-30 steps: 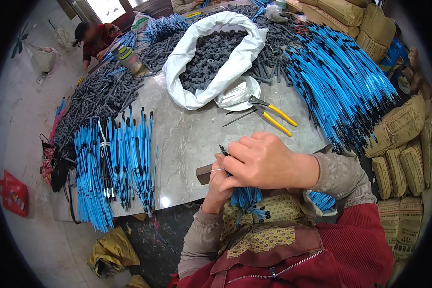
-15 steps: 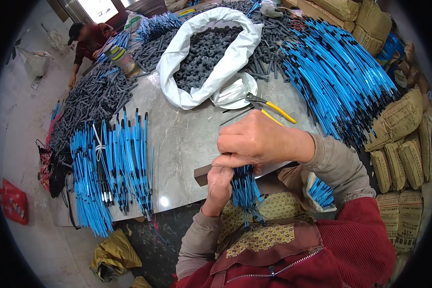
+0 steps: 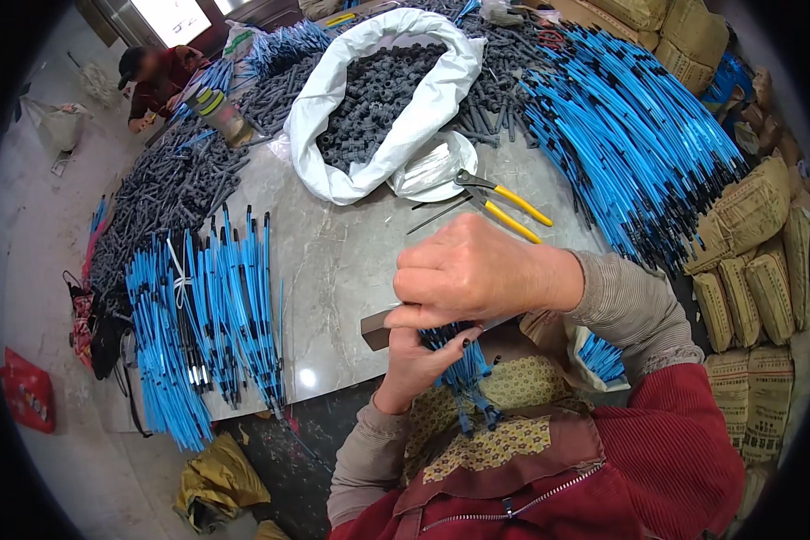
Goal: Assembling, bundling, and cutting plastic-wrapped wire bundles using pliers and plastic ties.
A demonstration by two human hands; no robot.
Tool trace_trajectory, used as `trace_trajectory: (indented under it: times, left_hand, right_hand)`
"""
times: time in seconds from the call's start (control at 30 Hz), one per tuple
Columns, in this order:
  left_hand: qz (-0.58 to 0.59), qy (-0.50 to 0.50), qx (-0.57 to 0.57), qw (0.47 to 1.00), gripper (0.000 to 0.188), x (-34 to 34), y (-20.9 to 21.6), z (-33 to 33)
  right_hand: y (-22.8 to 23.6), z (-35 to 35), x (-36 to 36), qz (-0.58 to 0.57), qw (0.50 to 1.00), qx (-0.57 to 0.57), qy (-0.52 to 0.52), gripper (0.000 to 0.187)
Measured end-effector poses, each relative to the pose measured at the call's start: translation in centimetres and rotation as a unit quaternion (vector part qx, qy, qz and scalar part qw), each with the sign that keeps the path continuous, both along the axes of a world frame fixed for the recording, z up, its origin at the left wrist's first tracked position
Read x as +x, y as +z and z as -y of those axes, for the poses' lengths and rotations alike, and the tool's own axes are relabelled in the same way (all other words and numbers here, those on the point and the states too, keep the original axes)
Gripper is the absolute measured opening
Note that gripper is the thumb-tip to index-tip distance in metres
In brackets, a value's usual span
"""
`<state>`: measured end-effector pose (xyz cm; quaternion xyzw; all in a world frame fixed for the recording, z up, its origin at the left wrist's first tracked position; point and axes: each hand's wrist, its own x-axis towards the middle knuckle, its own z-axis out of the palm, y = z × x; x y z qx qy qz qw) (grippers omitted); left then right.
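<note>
A bundle of thin blue tubes with black ends (image 3: pixel 462 371) hangs at the table's near edge, in front of my body. My left hand (image 3: pixel 416 364) is wrapped round its upper part, the thumb lying across the tubes. Directly above, my right hand (image 3: pixel 466 281) is closed in a fist and touches the left; whatever its fingers hold is hidden under them. A brown block (image 3: pixel 375 330) sits at the table edge beside my left hand. Beyond my right hand lie yellow-handled pliers (image 3: pixel 510 214) and a thin dark rod (image 3: pixel 437 216).
A white sack (image 3: pixel 319 162) of grey fittings stands mid-table beside a clump of white ties (image 3: pixel 432 171). Blue tubes lie in piles left (image 3: pixel 157 333) and right (image 3: pixel 634 135). Grey pieces (image 3: pixel 166 180) heap at left. Brown packages (image 3: pixel 751 288) stack at right. Another person (image 3: pixel 157 81) sits far left.
My left thumb has come round to the front of the bundle, and my hands have shifted slightly left. The other person's arm has drawn up toward the table.
</note>
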<state>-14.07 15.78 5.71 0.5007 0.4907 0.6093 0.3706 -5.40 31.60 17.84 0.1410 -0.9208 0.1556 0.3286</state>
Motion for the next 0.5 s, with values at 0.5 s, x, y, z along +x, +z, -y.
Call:
trace_trajectory:
  times: [0.5]
  left_hand:
    - [-0.194,-0.109,-0.022,0.975,0.019,-0.3,1.1,0.6]
  right_hand:
    - [0.1,-0.1,1.7,0.093,0.972,-0.176,0.129,0.031]
